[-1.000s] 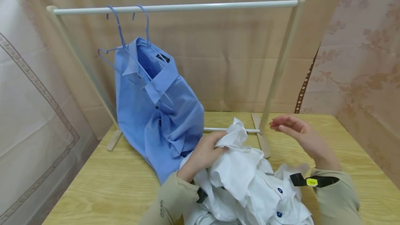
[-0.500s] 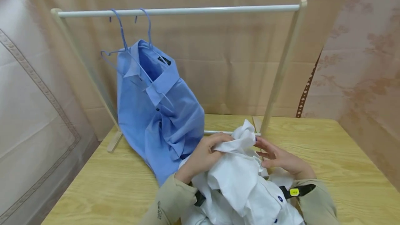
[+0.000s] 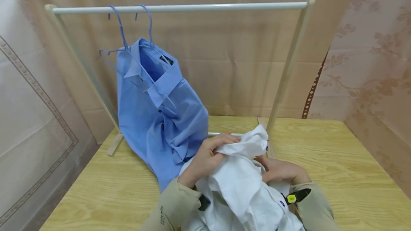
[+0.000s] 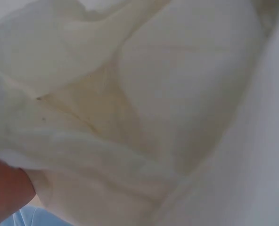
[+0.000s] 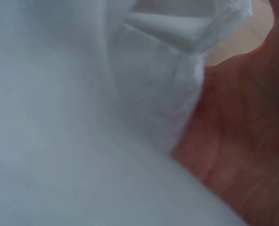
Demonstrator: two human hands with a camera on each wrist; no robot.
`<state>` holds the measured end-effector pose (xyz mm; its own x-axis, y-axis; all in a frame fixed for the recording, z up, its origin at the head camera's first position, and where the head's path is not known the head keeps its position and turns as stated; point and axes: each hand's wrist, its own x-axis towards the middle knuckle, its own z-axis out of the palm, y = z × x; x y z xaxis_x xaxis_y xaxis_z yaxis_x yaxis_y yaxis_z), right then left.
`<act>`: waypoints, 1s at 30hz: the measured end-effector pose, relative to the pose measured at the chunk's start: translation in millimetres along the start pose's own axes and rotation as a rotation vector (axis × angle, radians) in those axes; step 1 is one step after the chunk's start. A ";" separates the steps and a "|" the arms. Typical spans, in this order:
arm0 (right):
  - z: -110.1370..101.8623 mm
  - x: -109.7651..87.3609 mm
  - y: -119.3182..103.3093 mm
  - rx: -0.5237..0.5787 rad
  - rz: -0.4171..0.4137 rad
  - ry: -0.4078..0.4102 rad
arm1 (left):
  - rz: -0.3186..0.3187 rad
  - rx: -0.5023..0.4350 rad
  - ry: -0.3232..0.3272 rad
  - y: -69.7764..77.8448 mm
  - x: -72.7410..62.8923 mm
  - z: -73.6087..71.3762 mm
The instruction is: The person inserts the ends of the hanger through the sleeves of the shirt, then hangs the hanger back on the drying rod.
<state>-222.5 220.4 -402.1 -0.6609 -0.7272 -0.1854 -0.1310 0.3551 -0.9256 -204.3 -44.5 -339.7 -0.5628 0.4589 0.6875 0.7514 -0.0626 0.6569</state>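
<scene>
There's the left hand (image 3: 208,156), gripping a fold of a crumpled white cloth shirt with dark blue buttons (image 3: 237,188), fingers above, thumb below, and a wad of fabric poking up beyond the fingertips. Over to the right hand (image 3: 284,172): it's in against the other side of the white shirt, fingers disappearing behind the cloth, so whether they grip anything I can't tell. The right wrist camera has the bare palm right beside white folds; the left one is nearly all white fabric. The white shirt is bunched between both arms, low at the near side of the pale wood-grain table (image 3: 337,159). Around the right sleeve, a black strap with a yellow tag (image 3: 291,198). And behind the hands, on the person's left, a light blue collared shirt (image 3: 183,124) drapes lopsidedly beneath two blue hangers (image 3: 122,31), both hooked over the round white rail (image 3: 208,7) of a rack with pale posts (image 3: 290,63). Behind it all, a creased beige curtain (image 3: 240,63).
</scene>
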 end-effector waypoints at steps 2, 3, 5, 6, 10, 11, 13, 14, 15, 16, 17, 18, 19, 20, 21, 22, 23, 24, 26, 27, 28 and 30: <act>0.4 -2.4 -4.8 -0.006 0.034 0.012 | -0.009 -0.002 0.010 0.8 0.6 -0.6; 0.3 -3.8 -7.4 -0.005 0.045 0.019 | -0.018 -0.004 0.015 1.8 0.9 -0.9; -0.2 -7.4 -13.0 -0.018 0.077 0.045 | -0.050 -0.010 0.028 3.3 1.2 -1.4; -0.7 -9.7 -15.8 -0.033 0.084 0.058 | -0.072 -0.011 0.035 4.2 1.1 -1.7; -5.2 -19.8 -27.5 -0.148 0.069 0.114 | -0.145 -0.004 0.068 7.3 0.2 -2.9; -6.0 -22.9 -30.9 -0.190 0.059 0.140 | -0.151 0.003 0.073 7.9 -0.1 -3.2; -8.1 -28.9 -36.7 -0.266 0.030 0.199 | -0.153 0.015 0.083 8.9 -0.3 -4.0; -9.0 -32.3 -39.3 -0.297 0.021 0.237 | -0.159 0.019 0.087 9.2 -0.5 -4.6; -9.5 -35.9 -41.7 -0.313 0.004 0.278 | -0.159 0.025 0.094 9.5 -0.7 -5.0; -9.7 -39.4 -44.4 -0.332 -0.009 0.331 | -0.159 0.033 0.101 9.7 -0.9 -5.5; -9.8 -42.9 -47.0 -0.354 -0.021 0.387 | -0.164 0.039 0.109 10.3 -1.0 -6.0; -10.4 -46.2 -48.6 -0.373 -0.034 0.435 | -0.174 0.045 0.114 10.6 -1.1 -6.5; -10.6 -49.5 -50.5 -0.392 -0.039 0.483 | -0.183 0.054 0.119 10.8 -1.3 -6.9; -10.7 -52.5 -52.1 -0.408 -0.050 0.528 | -0.185 0.062 0.120 10.8 -1.3 -7.3; -11.0 -54.8 -54.0 -0.425 -0.052 0.565 | -0.188 0.072 0.118 10.8 -1.2 -7.8; -11.6 -56.8 -56.2 -0.451 -0.042 0.598 | -0.194 0.086 0.115 10.6 -1.0 -8.5; -12.6 -58.3 -58.7 -0.478 -0.034 0.619 | -0.199 0.099 0.110 10.2 -0.7 -9.3; -14.0 -59.1 -61.6 -0.500 -0.026 0.630 | -0.208 0.116 0.103 9.6 -0.6 -10.5; -17.2 -58.9 -68.3 -0.555 -0.029 0.640 | -0.228 0.149 0.094 8.2 -0.5 -13.8; -19.2 -58.3 -72.5 -0.589 -0.030 0.638 | -0.243 0.161 0.090 8.3 -0.4 -16.0; -21.3 -57.4 -76.8 -0.622 -0.034 0.632 | -0.257 0.176 0.085 8.1 -0.5 -18.3; -25.1 -55.8 -85.9 -0.692 -0.041 0.628 | -0.294 0.189 0.074 9.2 -0.9 -23.2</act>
<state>-193.0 245.3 -304.0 -0.8979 -0.3681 0.2415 -0.4403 0.7537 -0.4879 -204.9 -66.1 -327.2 -0.7829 0.3667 0.5026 0.5999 0.2307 0.7661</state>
